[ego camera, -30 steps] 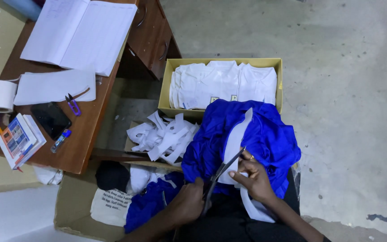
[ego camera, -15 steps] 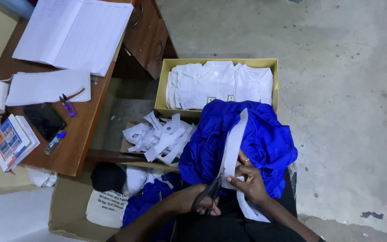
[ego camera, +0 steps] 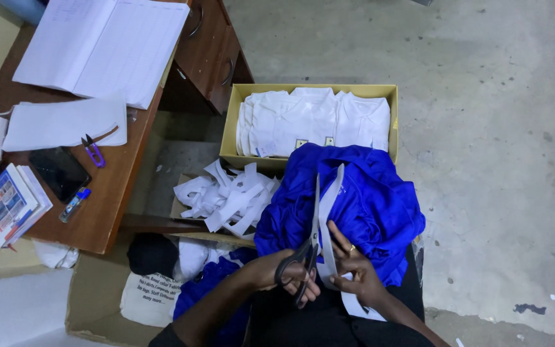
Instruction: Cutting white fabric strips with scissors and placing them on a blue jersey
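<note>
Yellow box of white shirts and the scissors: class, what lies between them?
In the head view, bunched blue fabric and a white strip lie between the yellow box and the scissors.

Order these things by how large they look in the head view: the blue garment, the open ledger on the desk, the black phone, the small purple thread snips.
1. Open ledger and blue garment: alike in extent, so not ranked.
2. Black phone.
3. Purple thread snips, smallest.

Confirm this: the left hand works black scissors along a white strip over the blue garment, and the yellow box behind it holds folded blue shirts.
Not quite. The head view shows the yellow box holding folded white shirts, not blue ones. The rest stands: the left hand works black scissors along a white strip over the blue garment.
</note>
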